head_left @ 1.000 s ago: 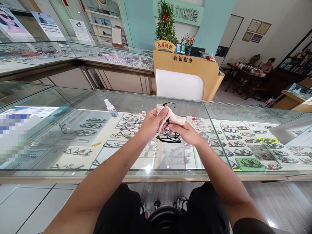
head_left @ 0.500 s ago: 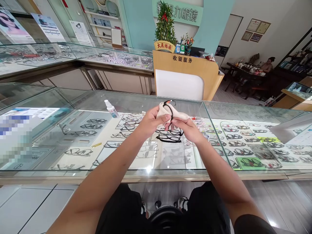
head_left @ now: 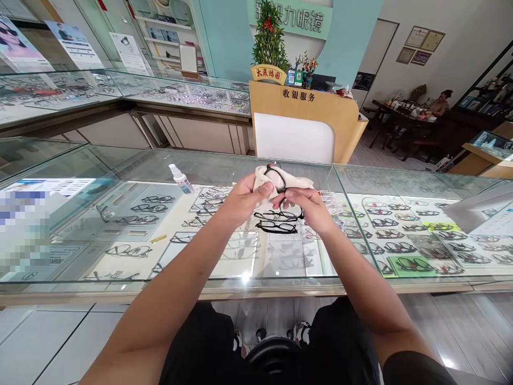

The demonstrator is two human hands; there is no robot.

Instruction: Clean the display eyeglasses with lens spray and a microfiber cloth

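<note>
A pair of black-framed eyeglasses [head_left: 284, 183] is held up between my hands above the glass counter. My left hand [head_left: 245, 199] is closed, pinching a cream cloth [head_left: 298, 182] around one lens with the thumb on the near side. The cloth hangs behind the frame toward the right. My right hand [head_left: 308, 207] is closed on the glasses near the middle of the frame; its fingertips are partly hidden. The other lens rim shows below these fingers. Beneath, another pair of black glasses [head_left: 276, 227] is seen at the counter.
A white spray bottle [head_left: 180, 179] stands on the glass counter [head_left: 224, 166], left of my hands. Inside the counter lie rows of spectacles [head_left: 399, 247]. Beyond it is a wooden cashier desk [head_left: 304, 101] with a plant [head_left: 269, 40]. A person [head_left: 440, 104] sits at a far table.
Both hands have shifted slightly. The glasses have turned a little, so more of the lower rim shows below my right hand, and the cloth has spread differently behind the frame.
</note>
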